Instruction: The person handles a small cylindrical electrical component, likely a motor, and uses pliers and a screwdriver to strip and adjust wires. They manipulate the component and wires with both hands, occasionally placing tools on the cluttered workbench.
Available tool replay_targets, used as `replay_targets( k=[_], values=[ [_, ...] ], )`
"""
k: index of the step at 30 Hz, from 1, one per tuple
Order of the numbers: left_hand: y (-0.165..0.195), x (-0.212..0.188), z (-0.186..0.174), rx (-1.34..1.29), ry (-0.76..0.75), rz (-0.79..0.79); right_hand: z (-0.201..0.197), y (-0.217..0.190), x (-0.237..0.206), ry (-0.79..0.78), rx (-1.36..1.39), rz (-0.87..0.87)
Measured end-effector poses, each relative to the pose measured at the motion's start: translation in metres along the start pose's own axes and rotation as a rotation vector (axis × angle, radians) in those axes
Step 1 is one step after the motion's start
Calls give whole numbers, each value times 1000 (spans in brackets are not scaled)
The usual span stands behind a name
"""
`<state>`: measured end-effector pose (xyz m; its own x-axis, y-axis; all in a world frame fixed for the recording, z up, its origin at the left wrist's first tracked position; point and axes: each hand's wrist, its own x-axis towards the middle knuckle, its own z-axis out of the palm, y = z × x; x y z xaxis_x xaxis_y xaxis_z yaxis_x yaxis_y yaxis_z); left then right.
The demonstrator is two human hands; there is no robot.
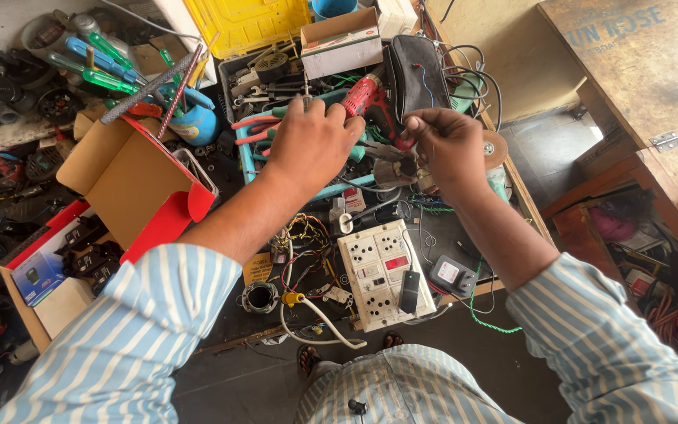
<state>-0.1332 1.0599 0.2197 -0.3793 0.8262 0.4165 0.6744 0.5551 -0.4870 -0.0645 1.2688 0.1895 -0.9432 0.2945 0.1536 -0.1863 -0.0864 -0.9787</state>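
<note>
Both hands over a cluttered table [441, 235]

Left hand [311, 141] rests, fingers curled, on the red drill [366, 98]; right hand [449, 145] pinches pliers [390, 153].

One camera only, worn on the head, looked steeply down from close range at the cluttered dark workshop counter [433, 235] and both forearms.

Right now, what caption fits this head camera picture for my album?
Left hand reaching into a tool tray, right hand pinching something small above a white socket board.
</note>
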Motion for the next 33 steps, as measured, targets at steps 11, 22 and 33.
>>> replay_targets(
  k=[11, 22, 33],
  values=[
    [-22, -16, 32, -336, -57, -50, 2, -5, 21, -140, 383, 368],
    [17, -13, 30, -217, -29, -105, 7, -13, 27, -244, 506, 178],
    [25, -19, 25, -202, -18, -99, 7, -13, 27, -260, 522, 200]
  ],
)
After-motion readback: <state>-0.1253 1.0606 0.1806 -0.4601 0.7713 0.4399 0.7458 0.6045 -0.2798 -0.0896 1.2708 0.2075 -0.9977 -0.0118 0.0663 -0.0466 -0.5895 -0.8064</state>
